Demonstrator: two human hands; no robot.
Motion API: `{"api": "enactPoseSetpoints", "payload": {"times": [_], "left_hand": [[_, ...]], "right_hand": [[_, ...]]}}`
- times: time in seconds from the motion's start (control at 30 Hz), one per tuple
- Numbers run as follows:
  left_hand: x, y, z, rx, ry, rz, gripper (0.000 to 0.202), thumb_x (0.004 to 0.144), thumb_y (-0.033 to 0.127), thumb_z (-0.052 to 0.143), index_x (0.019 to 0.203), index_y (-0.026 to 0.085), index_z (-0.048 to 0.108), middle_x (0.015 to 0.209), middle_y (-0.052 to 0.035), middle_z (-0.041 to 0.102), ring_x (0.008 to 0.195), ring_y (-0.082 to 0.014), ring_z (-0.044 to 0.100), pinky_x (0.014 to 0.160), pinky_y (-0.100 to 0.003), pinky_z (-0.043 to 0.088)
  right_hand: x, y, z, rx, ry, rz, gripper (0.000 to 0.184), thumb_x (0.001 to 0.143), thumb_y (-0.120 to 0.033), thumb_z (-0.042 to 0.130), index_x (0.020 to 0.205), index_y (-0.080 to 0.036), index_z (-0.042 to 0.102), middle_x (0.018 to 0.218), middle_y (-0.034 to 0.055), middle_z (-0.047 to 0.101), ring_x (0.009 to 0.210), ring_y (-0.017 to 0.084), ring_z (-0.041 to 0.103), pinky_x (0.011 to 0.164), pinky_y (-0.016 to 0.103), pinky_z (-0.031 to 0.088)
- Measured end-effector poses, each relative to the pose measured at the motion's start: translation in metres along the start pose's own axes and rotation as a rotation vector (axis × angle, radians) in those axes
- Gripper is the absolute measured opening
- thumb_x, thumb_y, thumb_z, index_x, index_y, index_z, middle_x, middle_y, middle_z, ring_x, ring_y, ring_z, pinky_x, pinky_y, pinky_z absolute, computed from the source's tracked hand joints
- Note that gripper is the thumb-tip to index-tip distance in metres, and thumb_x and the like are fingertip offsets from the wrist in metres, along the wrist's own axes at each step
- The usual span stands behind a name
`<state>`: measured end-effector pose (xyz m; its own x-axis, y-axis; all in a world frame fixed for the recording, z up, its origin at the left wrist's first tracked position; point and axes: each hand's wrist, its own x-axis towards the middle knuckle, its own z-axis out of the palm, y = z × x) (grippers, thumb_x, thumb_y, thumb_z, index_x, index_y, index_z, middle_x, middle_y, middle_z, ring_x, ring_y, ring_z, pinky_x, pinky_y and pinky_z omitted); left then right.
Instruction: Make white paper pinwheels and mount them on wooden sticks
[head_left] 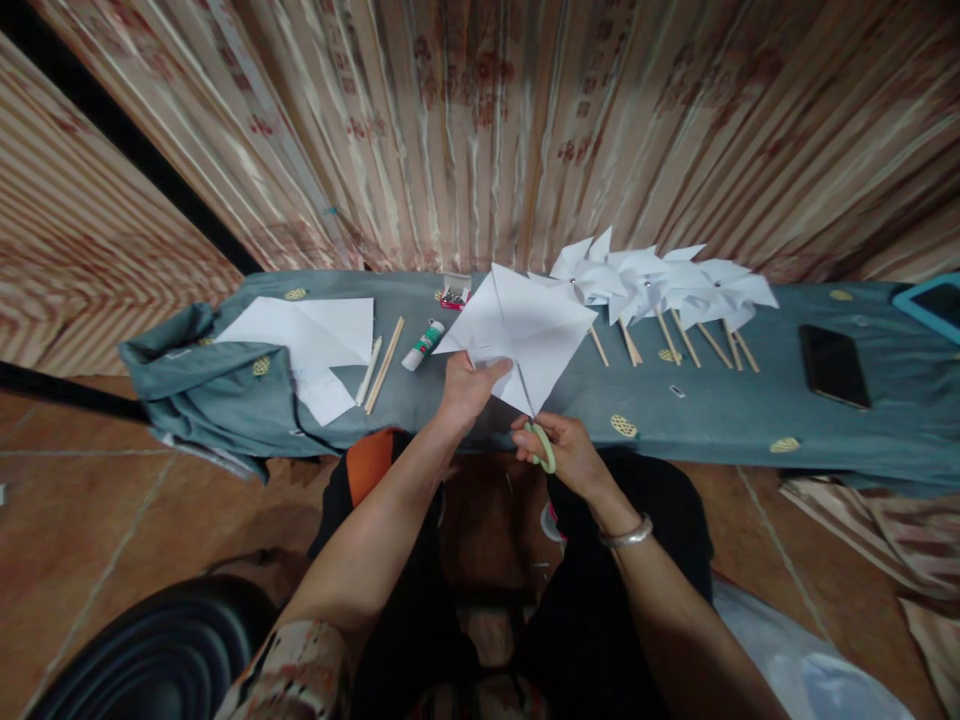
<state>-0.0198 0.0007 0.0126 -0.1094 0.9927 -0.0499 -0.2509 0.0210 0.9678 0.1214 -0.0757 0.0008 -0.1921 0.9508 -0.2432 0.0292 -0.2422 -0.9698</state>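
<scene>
A white square sheet of paper is held up over the cloth-covered bench, turned so one corner points toward me. My left hand pinches its left lower edge, thumb on top. With my right hand I grip scissors with pale green handles. Their blades meet the near corner of the sheet, along a line running toward its middle. Just left of the paper lie a glue stick and a small open box of pins.
White paper pinwheels on wooden sticks lie in a row at the back right. A black phone and a blue-framed device rest farther right. At left are paper sheets and loose sticks. A striped curtain hangs behind.
</scene>
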Motion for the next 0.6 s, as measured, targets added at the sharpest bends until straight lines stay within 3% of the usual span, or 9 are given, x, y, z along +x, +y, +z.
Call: {"api": "enactPoseSetpoints", "payload": {"times": [0.6], "left_hand": [[0.0006,-0.0045,-0.0010,0.032,-0.031,0.009,0.018,0.056,0.021,0.076,0.070,0.013,0.067,0.067,-0.0016,0.069,0.061,-0.0156,0.063,0.063,-0.027,0.051]], "right_hand": [[0.0007,0.0040,-0.0011,0.015,0.043,0.002,0.042,0.060,-0.051,0.080,0.080,-0.017,0.067,0.055,-0.0008,0.063,0.048,0.011,0.054,0.047,0.023,0.041]]}}
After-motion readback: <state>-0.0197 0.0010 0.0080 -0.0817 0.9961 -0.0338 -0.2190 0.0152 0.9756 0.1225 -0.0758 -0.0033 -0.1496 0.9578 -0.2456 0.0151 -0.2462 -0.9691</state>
